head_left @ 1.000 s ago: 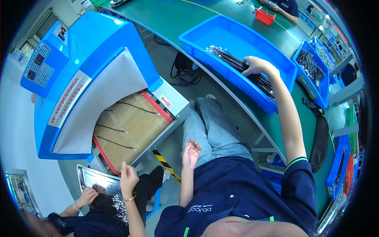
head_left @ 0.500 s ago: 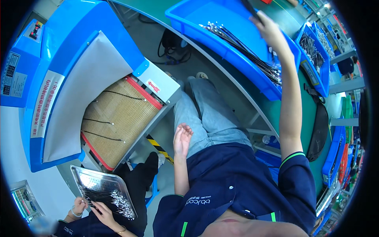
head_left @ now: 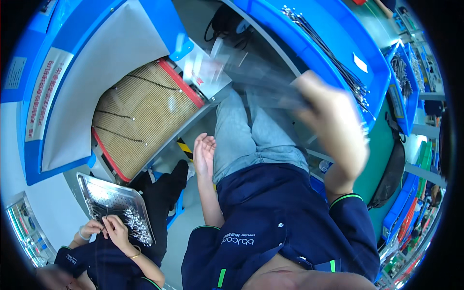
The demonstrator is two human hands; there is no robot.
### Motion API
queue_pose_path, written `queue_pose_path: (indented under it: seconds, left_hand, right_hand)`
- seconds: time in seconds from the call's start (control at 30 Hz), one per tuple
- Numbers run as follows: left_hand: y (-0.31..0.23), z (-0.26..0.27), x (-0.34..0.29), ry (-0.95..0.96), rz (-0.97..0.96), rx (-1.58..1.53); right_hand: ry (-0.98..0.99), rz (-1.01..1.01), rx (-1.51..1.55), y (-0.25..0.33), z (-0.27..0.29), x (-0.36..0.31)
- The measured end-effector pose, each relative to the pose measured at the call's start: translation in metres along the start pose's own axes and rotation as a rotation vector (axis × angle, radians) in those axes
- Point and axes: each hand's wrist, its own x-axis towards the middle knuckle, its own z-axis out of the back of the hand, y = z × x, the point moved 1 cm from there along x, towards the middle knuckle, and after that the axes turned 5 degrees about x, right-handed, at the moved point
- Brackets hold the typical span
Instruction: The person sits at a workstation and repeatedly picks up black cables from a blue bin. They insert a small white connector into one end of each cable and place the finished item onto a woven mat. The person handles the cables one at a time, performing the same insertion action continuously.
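My right hand [head_left: 333, 121] is closed on a long dark bundle [head_left: 285, 89], which streaks leftward over my legs toward the conveyor's end. Motion smears it; it looks like black cables with pale ends. My left hand [head_left: 205, 154] hangs beside my thigh, palm up, fingers loosely curled and apart, holding nothing. The mesh conveyor belt [head_left: 150, 111] of a blue machine lies to the left, with a few black cables [head_left: 118, 134] spaced out on it. A large blue tray [head_left: 372, 46] on the right holds more black cables [head_left: 328, 48] with silvery ends.
At the lower left a co-worker's hands [head_left: 113, 229] work over a metal tray [head_left: 87, 181] of cables. Smaller blue bins [head_left: 411, 121] with metal-tipped parts stand at the right. A black pouch [head_left: 390, 169] lies on the green table [head_left: 369, 181]. Striped floor tape [head_left: 183, 149] shows beside the conveyor.
My right hand has swung from above the blue tray down and left, carrying the dark bundle over my legs. My left hand has shifted slightly left. The whole view has shifted too.
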Motion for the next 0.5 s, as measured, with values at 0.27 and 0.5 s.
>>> queue_pose_path:
  seconds: [0.27, 0.5]
  left_hand:
    - [0.003, 0.016, -0.021, 0.009, 0.030, 0.259]
    - [0.008, -0.002, -0.018, -0.040, -0.016, 0.182]
  right_hand:
    - [-0.297, -0.141, 0.138, -0.038, 0.043, 0.007]
    - [0.717, -0.073, 0.166, -0.044, -0.105, -0.042]
